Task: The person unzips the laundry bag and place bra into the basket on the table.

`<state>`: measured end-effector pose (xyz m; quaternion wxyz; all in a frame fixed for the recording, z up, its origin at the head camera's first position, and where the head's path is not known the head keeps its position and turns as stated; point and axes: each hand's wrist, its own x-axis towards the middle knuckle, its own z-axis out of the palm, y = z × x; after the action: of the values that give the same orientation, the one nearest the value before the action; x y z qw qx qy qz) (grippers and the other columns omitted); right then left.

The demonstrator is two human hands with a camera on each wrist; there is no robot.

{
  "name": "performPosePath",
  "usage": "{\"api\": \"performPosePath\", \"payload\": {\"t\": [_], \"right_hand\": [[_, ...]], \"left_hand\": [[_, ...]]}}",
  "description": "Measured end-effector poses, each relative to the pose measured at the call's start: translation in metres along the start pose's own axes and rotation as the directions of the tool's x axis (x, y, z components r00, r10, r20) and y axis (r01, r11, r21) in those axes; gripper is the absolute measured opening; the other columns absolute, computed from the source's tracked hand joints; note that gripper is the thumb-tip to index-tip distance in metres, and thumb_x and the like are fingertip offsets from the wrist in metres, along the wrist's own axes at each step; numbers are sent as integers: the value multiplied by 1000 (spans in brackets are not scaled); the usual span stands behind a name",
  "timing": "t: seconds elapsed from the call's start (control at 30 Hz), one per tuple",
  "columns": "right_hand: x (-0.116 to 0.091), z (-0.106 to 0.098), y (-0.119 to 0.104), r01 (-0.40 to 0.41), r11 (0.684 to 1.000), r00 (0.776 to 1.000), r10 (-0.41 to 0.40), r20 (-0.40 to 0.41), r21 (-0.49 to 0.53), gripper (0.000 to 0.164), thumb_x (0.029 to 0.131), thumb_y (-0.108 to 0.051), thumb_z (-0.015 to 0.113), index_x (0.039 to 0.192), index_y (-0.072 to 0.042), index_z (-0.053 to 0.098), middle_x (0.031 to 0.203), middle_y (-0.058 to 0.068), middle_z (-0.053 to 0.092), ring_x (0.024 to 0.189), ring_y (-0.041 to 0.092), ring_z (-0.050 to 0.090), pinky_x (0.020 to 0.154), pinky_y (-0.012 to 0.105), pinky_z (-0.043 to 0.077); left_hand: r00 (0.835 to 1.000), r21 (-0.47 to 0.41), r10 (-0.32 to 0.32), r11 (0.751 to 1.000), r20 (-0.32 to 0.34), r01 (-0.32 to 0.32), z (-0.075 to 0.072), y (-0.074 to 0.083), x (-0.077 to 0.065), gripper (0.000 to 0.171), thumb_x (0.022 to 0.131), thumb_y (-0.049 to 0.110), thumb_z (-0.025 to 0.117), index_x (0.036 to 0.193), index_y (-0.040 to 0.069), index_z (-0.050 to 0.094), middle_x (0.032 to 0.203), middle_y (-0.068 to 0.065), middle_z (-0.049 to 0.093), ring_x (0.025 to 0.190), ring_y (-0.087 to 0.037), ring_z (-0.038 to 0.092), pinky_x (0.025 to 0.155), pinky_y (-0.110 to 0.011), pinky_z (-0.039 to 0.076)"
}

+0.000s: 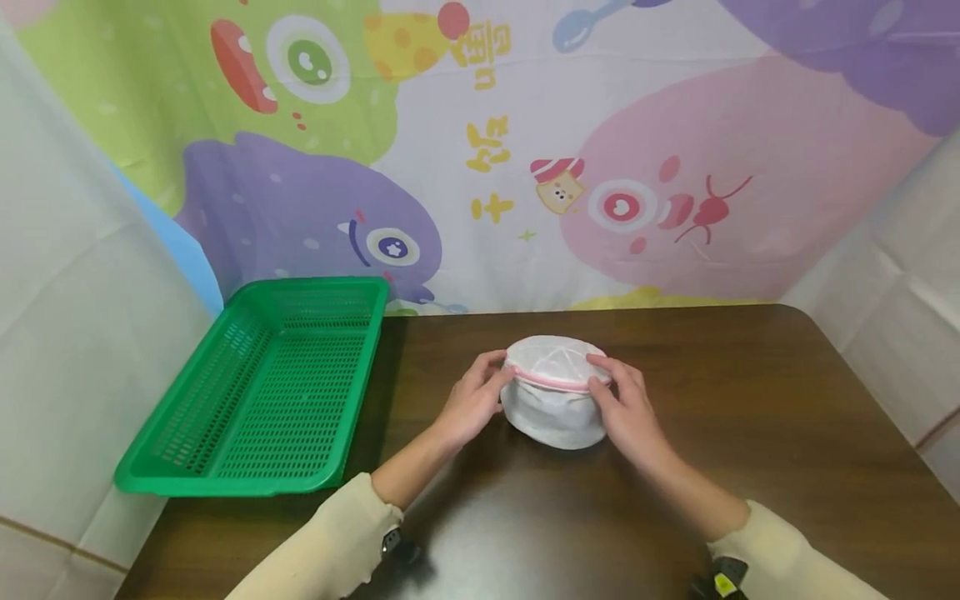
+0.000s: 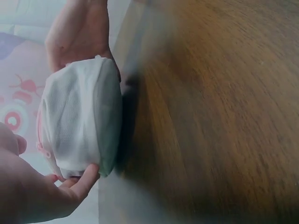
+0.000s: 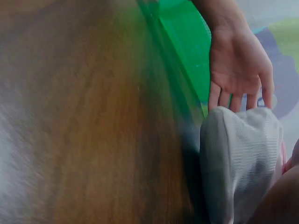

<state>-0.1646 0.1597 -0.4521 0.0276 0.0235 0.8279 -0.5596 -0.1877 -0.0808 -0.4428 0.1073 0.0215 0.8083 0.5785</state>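
A round white mesh laundry bag (image 1: 557, 417) with a pink zipper round its top is between both hands, at the middle of the brown table. My left hand (image 1: 472, 400) holds its left side, thumb near the zipper and fingers along the wall. On the opposite side, my right hand (image 1: 630, 408) grips the upper edge with fingers and thumb. The left wrist view shows the bag's ribbed side (image 2: 74, 116) and a pink zipper pull (image 2: 44, 149) by the left hand. Whatever is inside the bag is hidden.
A green plastic basket (image 1: 352, 417) with slotted walls stands at the table's left edge. Behind the table (image 1: 712, 392) hangs a cloth (image 1: 517, 275) printed with cartoon monsters. Pale panels (image 1: 75, 292) rise at both sides.
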Motion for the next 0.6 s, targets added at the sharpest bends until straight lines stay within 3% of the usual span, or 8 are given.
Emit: {"api": "performPosePath", "payload": {"t": [0.17, 0.3, 0.43, 0.6], "right_hand": [[8, -1, 2, -19, 998, 1000, 20, -15, 63, 47, 118, -18, 50, 163, -6, 54, 175, 26, 32, 163, 45, 34, 139, 63, 23], [9, -4, 1, -40, 998, 999, 40, 3, 55, 50, 119, -22, 49, 167, -9, 49, 176, 26, 30, 162, 44, 35, 139, 64, 25], [11, -7, -4, -51, 998, 999, 51, 3, 40, 56, 119, -27, 49, 172, -12, 39, 176, 26, 29, 161, 43, 35, 138, 65, 29], [13, -12, -10, -73, 997, 997, 73, -9, 36, 64, 120, -30, 49, 177, -12, 28, 178, 26, 28, 166, 45, 31, 140, 66, 26]], "left_hand": [[1000, -29, -17, 999, -4, 17, 1, -1, 1, 47, 118, 38, 54, 157, 12, 57, 152, -22, 68, 135, -37, 71, 113, -52, 64], [1000, -24, -25, 999, -19, 24, 1, -1, 0, 48, 118, 37, 54, 158, 11, 55, 150, -22, 69, 130, -36, 73, 113, -51, 65], [999, 2, -31, 1000, -45, 31, 1, -1, 1, 56, 117, 37, 55, 167, 13, 47, 160, -22, 65, 136, -37, 71, 115, -53, 63], [999, 0, -26, 1000, -40, 26, -1, 3, 7, 62, 117, 37, 53, 174, 13, 40, 169, -22, 57, 147, -40, 66, 121, -55, 58]]}}
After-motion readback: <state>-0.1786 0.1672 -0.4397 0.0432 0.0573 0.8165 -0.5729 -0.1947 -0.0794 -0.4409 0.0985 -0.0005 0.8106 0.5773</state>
